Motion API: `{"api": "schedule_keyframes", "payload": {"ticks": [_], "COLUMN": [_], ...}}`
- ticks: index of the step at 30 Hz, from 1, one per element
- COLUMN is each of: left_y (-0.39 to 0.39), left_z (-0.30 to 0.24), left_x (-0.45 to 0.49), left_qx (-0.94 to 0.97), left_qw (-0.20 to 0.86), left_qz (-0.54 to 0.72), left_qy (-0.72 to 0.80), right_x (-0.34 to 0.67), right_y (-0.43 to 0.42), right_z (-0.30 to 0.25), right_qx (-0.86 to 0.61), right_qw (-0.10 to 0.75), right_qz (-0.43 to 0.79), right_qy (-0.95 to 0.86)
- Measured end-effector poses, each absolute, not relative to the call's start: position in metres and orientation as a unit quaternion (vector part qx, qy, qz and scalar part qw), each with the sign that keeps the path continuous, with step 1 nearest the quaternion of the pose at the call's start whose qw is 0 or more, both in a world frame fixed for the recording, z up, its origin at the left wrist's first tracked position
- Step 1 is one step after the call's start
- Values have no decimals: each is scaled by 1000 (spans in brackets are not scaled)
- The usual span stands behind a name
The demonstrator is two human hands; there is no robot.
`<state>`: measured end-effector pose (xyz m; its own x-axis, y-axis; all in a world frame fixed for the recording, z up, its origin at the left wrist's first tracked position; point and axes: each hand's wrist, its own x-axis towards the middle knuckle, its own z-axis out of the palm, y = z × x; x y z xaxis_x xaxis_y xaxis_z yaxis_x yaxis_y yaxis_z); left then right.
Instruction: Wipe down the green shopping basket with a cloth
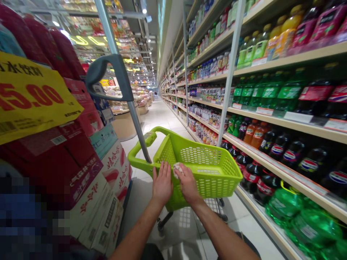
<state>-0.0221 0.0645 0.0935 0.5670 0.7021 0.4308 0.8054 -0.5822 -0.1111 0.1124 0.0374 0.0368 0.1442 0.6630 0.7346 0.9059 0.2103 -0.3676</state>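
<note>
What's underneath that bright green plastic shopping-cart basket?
Below the bright green plastic basket, white floor tiles, a thin metal wire frame and dark wheels show. The rest of the frame cannot be seen: the basket and the person's right forearm cover it.

Lime-grn shopping basket cart point(211, 183) w/ wht cloth point(178, 170)
Cart upright, open-top, perf. sides; cloth crumpled, at near rim.

Red "5.00", leading digit unclear, on a yellow sign point(35, 97)
</note>
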Motion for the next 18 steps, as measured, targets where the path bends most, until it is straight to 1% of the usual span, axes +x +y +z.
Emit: {"api": "schedule_keyframes", "payload": {"ticks": [3, 7, 9, 14, 16, 18], "left_y": [64, 64, 63, 61, 61, 60], "left_z": [90, 88, 88, 90, 90, 89], "left_x": [-19, -20, -19, -15, -14, -14], "left_qx": [-877, -876, -874, -874, -873, -871], "left_qw": [153, 155, 155, 145, 147, 149], "left_qz": [-160, -161, -163, -162, -165, -169], "left_qy": [-426, -428, -431, -434, -435, -436], "right_x": [154, 223, 224, 190, 212, 253], "right_y": [18, -18, -22, -13, -23, -43], "right_z": [22, -3, -4, 3, -3, -13], "right_qx": [-641, -716, -721, -657, -671, -712], "right_qw": [432, 423, 419, 405, 403, 396], "right_qz": [-159, -216, -230, -208, -218, -242], "right_qy": [-614, -512, -501, -601, -583, -527]}}
